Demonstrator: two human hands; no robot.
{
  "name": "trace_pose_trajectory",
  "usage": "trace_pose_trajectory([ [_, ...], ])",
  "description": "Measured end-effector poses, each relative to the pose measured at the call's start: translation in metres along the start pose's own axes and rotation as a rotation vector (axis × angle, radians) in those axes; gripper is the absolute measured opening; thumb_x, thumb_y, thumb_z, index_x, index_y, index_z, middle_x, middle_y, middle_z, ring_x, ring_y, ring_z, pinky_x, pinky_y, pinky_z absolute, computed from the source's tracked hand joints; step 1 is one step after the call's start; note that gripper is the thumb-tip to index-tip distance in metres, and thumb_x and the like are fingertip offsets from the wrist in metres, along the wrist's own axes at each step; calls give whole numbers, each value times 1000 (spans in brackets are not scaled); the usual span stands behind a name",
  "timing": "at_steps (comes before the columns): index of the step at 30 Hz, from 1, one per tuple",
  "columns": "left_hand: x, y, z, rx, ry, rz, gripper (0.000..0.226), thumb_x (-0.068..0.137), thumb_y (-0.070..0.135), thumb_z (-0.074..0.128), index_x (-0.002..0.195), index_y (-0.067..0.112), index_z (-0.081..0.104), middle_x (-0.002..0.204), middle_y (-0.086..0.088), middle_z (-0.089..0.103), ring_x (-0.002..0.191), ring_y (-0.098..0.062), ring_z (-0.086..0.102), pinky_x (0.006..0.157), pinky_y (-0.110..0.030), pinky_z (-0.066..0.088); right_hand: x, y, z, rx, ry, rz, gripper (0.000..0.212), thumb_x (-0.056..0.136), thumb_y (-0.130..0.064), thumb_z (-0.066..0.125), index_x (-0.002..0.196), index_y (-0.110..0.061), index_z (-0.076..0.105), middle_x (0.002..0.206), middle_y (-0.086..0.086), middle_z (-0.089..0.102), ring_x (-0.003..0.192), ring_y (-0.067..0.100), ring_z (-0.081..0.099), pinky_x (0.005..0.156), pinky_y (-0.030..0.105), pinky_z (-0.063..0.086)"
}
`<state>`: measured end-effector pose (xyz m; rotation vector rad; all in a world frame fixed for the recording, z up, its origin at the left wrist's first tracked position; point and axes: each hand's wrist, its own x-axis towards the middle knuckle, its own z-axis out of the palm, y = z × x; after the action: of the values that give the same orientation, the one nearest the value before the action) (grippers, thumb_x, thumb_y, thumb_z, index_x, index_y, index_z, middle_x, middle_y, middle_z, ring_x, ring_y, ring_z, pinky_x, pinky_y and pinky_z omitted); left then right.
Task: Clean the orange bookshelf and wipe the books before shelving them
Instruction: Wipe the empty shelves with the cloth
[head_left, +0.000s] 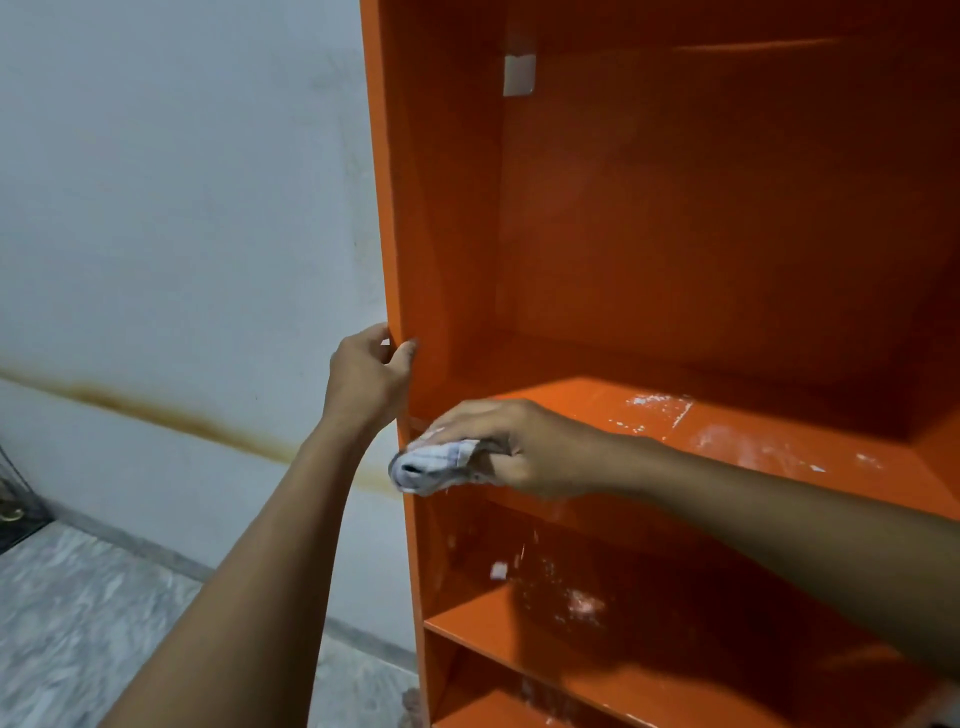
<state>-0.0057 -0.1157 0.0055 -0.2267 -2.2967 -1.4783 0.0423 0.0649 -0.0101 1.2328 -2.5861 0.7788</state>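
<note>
Wall: the pale wall (182, 208) takes the whole 9 o'clock side, with a brown stain (171, 410) streaking low across it toward the shelf.
Floor: the marbled floor (78, 623) lies at 7 o'clock, open ground beside the shelf's outer face.
Left hand: the left hand (366, 374), just off centre at 9 o'clock, clamps the front edge of the side panel, fingers outside and thumb tip inside.
Bookshelf: the orange bookshelf (384, 208) stands upright from 12 down to 5 o'clock, its side close to the wall and its big upper bay wide open.
Cloth: the white cloth (434, 465) is bunched at the middle board's front left corner, hanging over the front edge.
Right hand: the right hand (514, 447) is at centre, fingers curled round the cloth, the arm coming in from 4 o'clock.
Middle board: the middle board (727, 431) at 3 o'clock carries white smears.
Lower board: the lower board (571, 654) at 5 o'clock is flecked white, with a shallower bay above it.
</note>
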Motion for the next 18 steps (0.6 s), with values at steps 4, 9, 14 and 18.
trace_pose_trajectory([
  [4, -3, 4, -1, 5, -9, -3, 37, 98, 26, 55, 130, 10, 59, 128, -10, 64, 113, -31, 62, 91, -37, 51, -5, -2, -6, 104, 142, 30, 33, 89, 7, 57, 119, -3, 66, 121, 6, 62, 113, 12, 59, 93, 24, 48],
  [9, -5, 6, 0, 42, 0, -15, 39, 99, 29, 52, 134, 11, 56, 131, -9, 62, 115, -31, 61, 86, -30, 47, -7, 6, -25, 177, 108, 140, 29, 96, -10, 57, 124, -12, 64, 123, 2, 63, 114, 10, 60, 95, 30, 51],
  [14, -5, 5, 0, 27, 0, -18, 36, 99, 30, 53, 130, 13, 59, 124, -10, 66, 105, -30, 66, 82, -32, 51, 11, 24, -77, 178, 249, 418, 23, 94, -18, 61, 117, -16, 68, 109, -4, 70, 96, 6, 66, 75, 13, 49],
  [18, -6, 7, 0, 20, 0, -31, 39, 99, 30, 52, 133, 13, 56, 129, -9, 63, 113, -32, 63, 88, -37, 51, 26, 60, -108, -70, 282, 601, 9, 93, -29, 62, 92, -23, 68, 81, -9, 67, 69, 6, 60, 54, 13, 43],
])
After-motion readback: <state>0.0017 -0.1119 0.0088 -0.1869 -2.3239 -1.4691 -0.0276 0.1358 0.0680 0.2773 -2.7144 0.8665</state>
